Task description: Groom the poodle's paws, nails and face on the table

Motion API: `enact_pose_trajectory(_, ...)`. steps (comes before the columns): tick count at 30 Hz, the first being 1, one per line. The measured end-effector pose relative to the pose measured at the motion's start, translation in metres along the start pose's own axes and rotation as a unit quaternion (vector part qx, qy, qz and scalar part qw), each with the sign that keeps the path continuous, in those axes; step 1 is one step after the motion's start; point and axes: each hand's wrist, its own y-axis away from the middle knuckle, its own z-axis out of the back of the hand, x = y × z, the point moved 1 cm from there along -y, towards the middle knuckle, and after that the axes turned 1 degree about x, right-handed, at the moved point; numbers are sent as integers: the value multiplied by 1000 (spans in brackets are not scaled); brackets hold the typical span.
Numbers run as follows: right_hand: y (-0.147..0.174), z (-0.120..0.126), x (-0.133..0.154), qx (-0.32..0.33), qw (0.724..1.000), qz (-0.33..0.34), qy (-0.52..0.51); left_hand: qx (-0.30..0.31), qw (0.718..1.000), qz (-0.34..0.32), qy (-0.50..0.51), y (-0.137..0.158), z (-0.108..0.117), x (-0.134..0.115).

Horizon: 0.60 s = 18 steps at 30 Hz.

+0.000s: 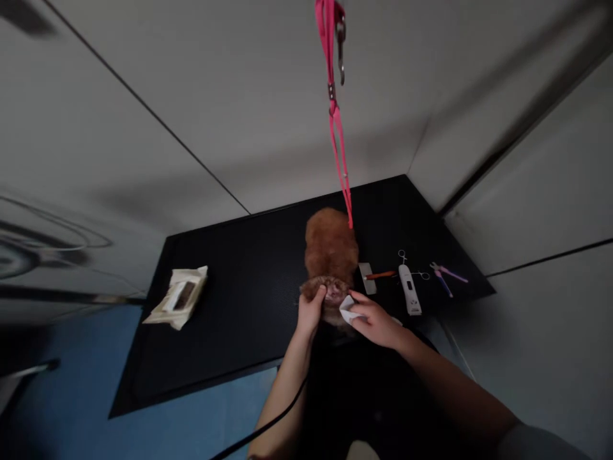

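A brown dog (pixel 330 243) is on the black table, its back stretching away from me and its head close to my body. My left hand (pixel 310 312) grips the dog's ear (pixel 332 289), thumb on top, so that the pinkish inner side faces up. In my right hand (pixel 376 321) a white wipe (pixel 350 309) is pinched between thumb and fingers, right beside the ear. The dog's face is mostly hidden below my hands.
On the black grooming table (pixel 239 281) lie a wipes packet (pixel 179 297) at left, and a slicker brush (pixel 368 278), scissors (pixel 402 257), white clippers (pixel 409 291) and nail clippers (pixel 447 276) at right. A pink grooming loop (pixel 339 140) hangs above the dog. Walls stand behind.
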Motion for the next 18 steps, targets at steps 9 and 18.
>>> enact_pose_trajectory(9,-2,-27,-6,-98,978,102,154,-30,986,-132,-98,-16,4,6)
enact_pose_trajectory(18,-5,-64,-13,-15,962,104,253,20,862,-385,-329,21,5,-4)
